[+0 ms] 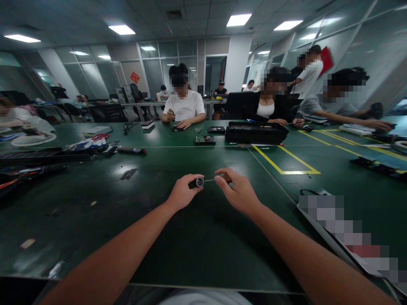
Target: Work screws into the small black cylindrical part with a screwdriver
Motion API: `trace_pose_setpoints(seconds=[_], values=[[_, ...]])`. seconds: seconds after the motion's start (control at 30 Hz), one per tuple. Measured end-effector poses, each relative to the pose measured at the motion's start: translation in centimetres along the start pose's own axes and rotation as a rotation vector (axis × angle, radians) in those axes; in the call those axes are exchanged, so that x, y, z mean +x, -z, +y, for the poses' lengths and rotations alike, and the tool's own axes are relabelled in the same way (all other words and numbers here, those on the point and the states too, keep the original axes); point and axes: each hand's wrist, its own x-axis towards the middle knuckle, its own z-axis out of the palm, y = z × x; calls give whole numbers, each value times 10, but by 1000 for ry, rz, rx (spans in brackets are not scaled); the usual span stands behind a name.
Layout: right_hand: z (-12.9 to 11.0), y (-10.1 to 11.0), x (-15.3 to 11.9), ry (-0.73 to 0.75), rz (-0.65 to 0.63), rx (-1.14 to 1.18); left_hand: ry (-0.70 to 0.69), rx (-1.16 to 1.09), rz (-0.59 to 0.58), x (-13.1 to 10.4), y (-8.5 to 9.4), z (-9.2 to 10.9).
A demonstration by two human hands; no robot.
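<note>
My left hand (183, 192) is closed around a small dark cylinder (199, 182) whose round, pale-rimmed end faces me. Across from it, my right hand (238, 190) grips a screwdriver (209, 181) with a thin metal shaft and a brownish handle, mostly covered by my fingers. The shaft points left and its tip is at the cylinder's rim; whether it touches cannot be made out. Both hands are above the green table (190, 245), close together near its middle.
Beyond my hands lie a green circuit board (204, 140), a long black casing (256, 133) and a pen-like tool (131, 150). Black parts (44, 156) lie at left, a blurred sheet (343, 237) at right. Yellow tape (300, 172) marks the table. Several people sit opposite.
</note>
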Motion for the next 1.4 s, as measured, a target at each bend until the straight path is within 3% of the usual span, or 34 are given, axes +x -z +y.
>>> trace_pose_setpoints(seconds=[0.23,0.47,0.77,1.0,1.1,1.2,1.23,1.3,1.4], values=[[1,-3,1,-17,28,-118,-14,2,-9,0,-2,2],[-4,0,-3,99,-36,-93,-18,4,-4,0,-1,-4],[-3,-3,0,18,-34,-145,2,-1,5,-1,-1,-2],[0,-6,-4,21,49,107,6,-8,7,0,-1,-4],[7,-11,0,-114,121,292,-15,-22,-5,0,0,0],[17,-13,7,-347,220,688,-80,-39,-47,0,3,5],[20,-14,8,-411,201,803,-87,-37,-52,0,4,6],[24,-15,10,-454,244,887,-69,-20,-44,1,5,8],[25,-16,9,-388,308,838,-35,3,-33,1,6,9]])
